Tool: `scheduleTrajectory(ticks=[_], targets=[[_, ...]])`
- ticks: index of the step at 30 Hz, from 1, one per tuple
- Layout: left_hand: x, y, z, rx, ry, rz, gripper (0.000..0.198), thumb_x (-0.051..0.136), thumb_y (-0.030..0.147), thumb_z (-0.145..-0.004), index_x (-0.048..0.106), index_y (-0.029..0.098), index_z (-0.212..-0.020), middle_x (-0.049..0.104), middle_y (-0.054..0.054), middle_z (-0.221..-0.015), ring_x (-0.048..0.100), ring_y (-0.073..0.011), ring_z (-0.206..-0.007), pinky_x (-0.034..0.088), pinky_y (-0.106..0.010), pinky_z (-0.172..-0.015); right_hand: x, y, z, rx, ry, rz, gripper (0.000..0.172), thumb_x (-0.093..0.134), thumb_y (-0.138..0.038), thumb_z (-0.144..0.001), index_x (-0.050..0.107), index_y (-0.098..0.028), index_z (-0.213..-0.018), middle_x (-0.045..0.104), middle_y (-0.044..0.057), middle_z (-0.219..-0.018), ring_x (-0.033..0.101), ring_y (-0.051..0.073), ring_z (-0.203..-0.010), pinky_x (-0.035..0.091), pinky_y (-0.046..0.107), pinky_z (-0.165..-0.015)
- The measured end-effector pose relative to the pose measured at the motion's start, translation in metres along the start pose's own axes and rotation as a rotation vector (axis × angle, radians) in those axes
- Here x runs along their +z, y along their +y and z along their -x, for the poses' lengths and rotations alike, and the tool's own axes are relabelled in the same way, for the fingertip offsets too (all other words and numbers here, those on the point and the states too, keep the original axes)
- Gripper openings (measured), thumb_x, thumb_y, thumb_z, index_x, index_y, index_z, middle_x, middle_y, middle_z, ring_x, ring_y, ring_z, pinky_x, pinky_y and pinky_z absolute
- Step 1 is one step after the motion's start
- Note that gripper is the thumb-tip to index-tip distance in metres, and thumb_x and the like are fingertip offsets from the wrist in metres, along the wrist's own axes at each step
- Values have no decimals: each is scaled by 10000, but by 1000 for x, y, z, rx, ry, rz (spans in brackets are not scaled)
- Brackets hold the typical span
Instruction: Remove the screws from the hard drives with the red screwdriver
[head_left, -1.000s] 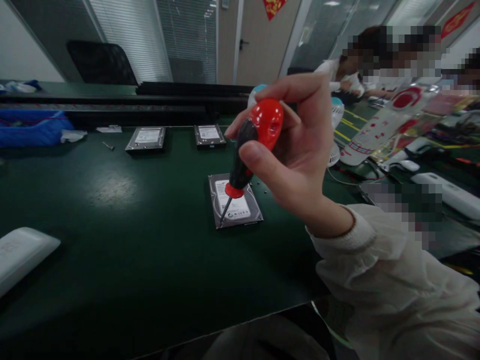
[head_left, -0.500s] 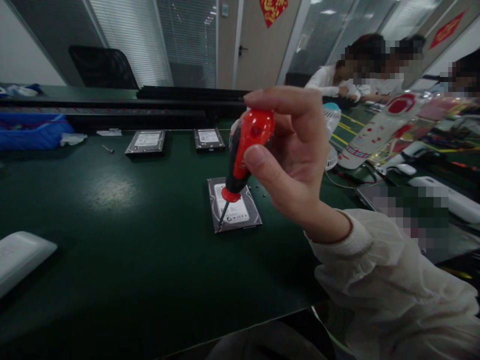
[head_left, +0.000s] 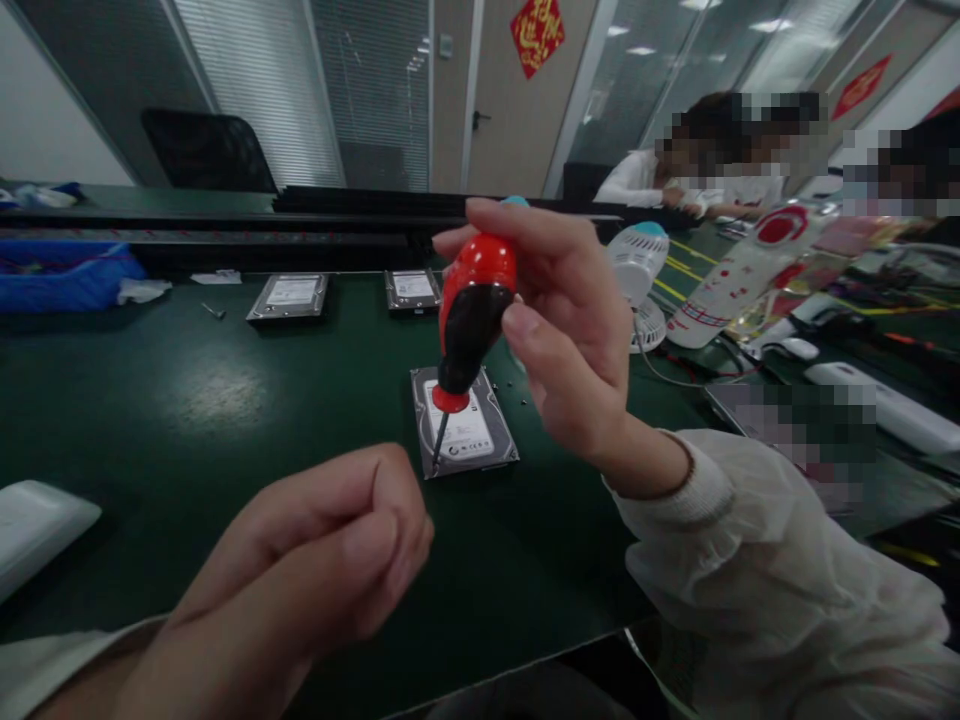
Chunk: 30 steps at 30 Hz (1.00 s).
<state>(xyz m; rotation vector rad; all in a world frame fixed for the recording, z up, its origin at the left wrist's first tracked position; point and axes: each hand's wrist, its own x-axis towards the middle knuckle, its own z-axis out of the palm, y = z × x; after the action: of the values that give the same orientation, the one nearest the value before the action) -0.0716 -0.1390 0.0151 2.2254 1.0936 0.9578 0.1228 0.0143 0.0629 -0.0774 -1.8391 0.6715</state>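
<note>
My right hand (head_left: 574, 335) is closed round the handle of a red and black screwdriver (head_left: 478, 300), thumb and fingers gripping its sides. The screwdriver leans slightly, and its tip meets the near left corner of a hard drive (head_left: 491, 425) lying label up on the table. My left hand (head_left: 330, 550) is a loose fist in front of the drive, apart from it; whatever it may hold is hidden inside the fingers. Tiny screws (head_left: 523, 402) lie just right of the drive.
Two more hard drives (head_left: 289, 297) (head_left: 412, 290) lie at the back of the green table (head_left: 225, 400). A blue bin (head_left: 67, 277) stands far left, a white object (head_left: 45, 530) near left. To the right are a small fan (head_left: 637, 265), a bottle (head_left: 739, 265), cables and people.
My left hand has come into view from the lower left, closed. The screwdriver handle has turned in my right hand, showing more black; its tip stays at the same drive corner.
</note>
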Motion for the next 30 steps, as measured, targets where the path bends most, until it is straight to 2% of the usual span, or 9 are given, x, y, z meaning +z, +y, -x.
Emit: scheduleTrajectory(ticks=[1,2,3,6,11,17,20,24,30], targets=[[0,-1,-17,-95,73,166,380,218,193,-1042,481,200,-768,530,12,-610,471,-101,-527,392,-196,-417,0,1,0,3,2,19,385,479,-305,-923,540,-194,-1286,606,63,-1278,608,198,-1198,588,345,-933],[1,-5,-32,-124,156,242,339,305,214,-1032,465,205,-734,491,26,-600,446,-97,-519,374,-197,-412,0,2,0,-2,21,58,374,477,-321,-929,538,-200,-1277,607,58,-1282,626,190,-1160,590,345,-922],[2,-10,-43,-76,189,238,324,379,228,-1013,462,205,-700,457,39,-584,422,-91,-507,350,-197,-412,0,3,0,-7,49,110,357,497,-351,-929,541,-218,-1257,606,47,-1283,641,179,-1119,594,335,-902],[7,-35,-59,-10,129,38,288,440,203,-977,491,197,-694,426,67,-538,399,-76,-445,322,-208,-421,-1,5,1,-19,101,230,346,590,-434,-891,555,-280,-1199,609,14,-1249,655,165,-1062,597,311,-870],[8,-67,-56,254,19,-392,154,512,173,-898,587,172,-763,509,45,-572,460,-106,-476,340,-260,-482,-1,6,3,34,77,74,351,526,-367,-931,553,-272,-1268,594,41,-1276,631,185,-1128,581,349,-929],[8,-71,-54,485,-124,-545,174,502,156,-935,623,168,-810,578,21,-625,488,-135,-516,348,-315,-510,-1,7,4,32,119,211,346,577,-445,-907,504,-292,-1208,577,31,-1169,626,194,-1084,600,352,-853],[10,-70,-51,540,-142,-585,153,505,158,-945,626,167,-852,580,24,-637,476,-138,-518,345,-325,-509,-1,8,5,48,115,174,349,552,-405,-910,501,-282,-1233,576,44,-1211,625,195,-1088,594,357,-867],[12,-69,-50,549,-203,-623,147,495,162,-955,616,167,-872,585,23,-653,483,-142,-530,347,-332,-511,-2,10,6,71,37,90,426,556,-360,-887,483,-288,-1301,580,63,-1294,624,216,-1107,588,379,-881],[14,-69,-51,569,-227,-628,155,486,151,-946,596,175,-840,588,29,-638,474,-134,-508,348,-324,-511,2,11,4,34,135,170,386,604,-418,-843,497,-306,-1196,578,38,-1178,639,205,-994,597,374,-792]])
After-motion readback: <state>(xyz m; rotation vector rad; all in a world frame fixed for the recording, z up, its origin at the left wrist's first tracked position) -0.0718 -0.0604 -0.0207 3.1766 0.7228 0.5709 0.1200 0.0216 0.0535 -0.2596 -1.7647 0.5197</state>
